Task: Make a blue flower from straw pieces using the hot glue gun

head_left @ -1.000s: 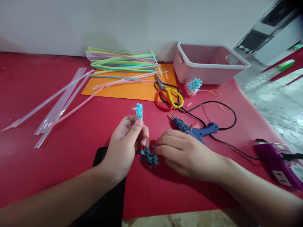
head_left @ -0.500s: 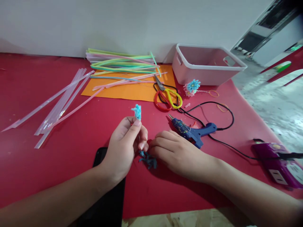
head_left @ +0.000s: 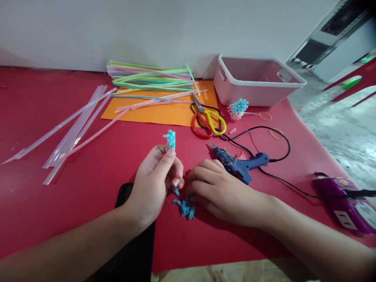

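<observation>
Between the thumb and forefinger of my left hand [head_left: 158,176], a small light-blue fuzzy pipe cleaner bundle [head_left: 171,140] is pinched upright. My right hand [head_left: 219,192] is curled with its fingertips down, closed at the edge of a cluster of short blue pipe cleaner pieces [head_left: 185,209] low over the red table; the fingertips themselves are partly hidden. Another bit of blue pipe cleaner [head_left: 175,191] shows just below my left fingers. A blue glue gun [head_left: 239,162] lies beyond my right hand, its nozzle pointing left.
Scissors [head_left: 208,117] lie on an orange sheet [head_left: 141,114] with colourful pipe cleaners [head_left: 152,84]. Glue sticks [head_left: 76,125] are at left. A pink basket [head_left: 249,92], a pipe cleaner flower [head_left: 240,106], a cable and a purple power strip [head_left: 343,201] are at right. A black phone [head_left: 132,243] sits under my left wrist.
The blue cluster by my right fingers has shifted slightly down and turned, showing brighter. My right fingers have moved a little; my left hand has stayed still.
</observation>
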Tool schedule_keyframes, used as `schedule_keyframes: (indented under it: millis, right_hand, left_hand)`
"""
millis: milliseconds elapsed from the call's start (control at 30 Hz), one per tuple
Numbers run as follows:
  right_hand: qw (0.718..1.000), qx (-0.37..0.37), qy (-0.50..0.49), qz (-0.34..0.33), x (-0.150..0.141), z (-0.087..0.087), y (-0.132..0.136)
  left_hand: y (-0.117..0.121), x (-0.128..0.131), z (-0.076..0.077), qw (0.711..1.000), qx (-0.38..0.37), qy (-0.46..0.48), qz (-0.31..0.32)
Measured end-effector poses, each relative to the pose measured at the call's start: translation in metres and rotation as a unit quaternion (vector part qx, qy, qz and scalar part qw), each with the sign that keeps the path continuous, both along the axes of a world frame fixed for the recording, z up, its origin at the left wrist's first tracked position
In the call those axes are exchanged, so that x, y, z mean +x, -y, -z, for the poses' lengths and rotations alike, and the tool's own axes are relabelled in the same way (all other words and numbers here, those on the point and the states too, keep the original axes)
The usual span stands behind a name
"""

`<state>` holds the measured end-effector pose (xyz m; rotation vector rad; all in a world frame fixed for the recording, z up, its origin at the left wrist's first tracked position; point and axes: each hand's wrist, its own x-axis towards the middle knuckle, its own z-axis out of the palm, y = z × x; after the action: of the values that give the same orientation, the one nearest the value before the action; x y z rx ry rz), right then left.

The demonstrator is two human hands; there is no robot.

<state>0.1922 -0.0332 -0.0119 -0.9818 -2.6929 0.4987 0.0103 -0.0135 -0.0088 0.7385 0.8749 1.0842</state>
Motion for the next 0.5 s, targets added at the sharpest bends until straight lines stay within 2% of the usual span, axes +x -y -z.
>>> schedule_keyframes:
  millis: [133,267,367,500]
  right_hand:
    - [0.999,0.039,-0.036,-0.001,-0.0002,0.0015,-0.0012]
    - [0.983,0.079,-0.166,0.006,0.0009,0.0003,-0.0026]
    - [0.969,0.112,-0.221,0.009,0.0025,-0.0011,-0.0008]
    - [0.952,0.143,-0.265,0.061,0.003,-0.0043,0.0026]
  left_hand:
    - [0.0008,-0.0011,0.0006,1.0,0.005,-0.007,0.003]
    - [0.0023,-0.0021,0.0002,0.999,0.007,-0.026,0.02]
    - [0.0027,-0.0018,-0.0008,1.0,0.001,-0.02,0.023]
    - [0.0031,-0.0012,-0.0009,0.999,-0.017,0.002,0.045]
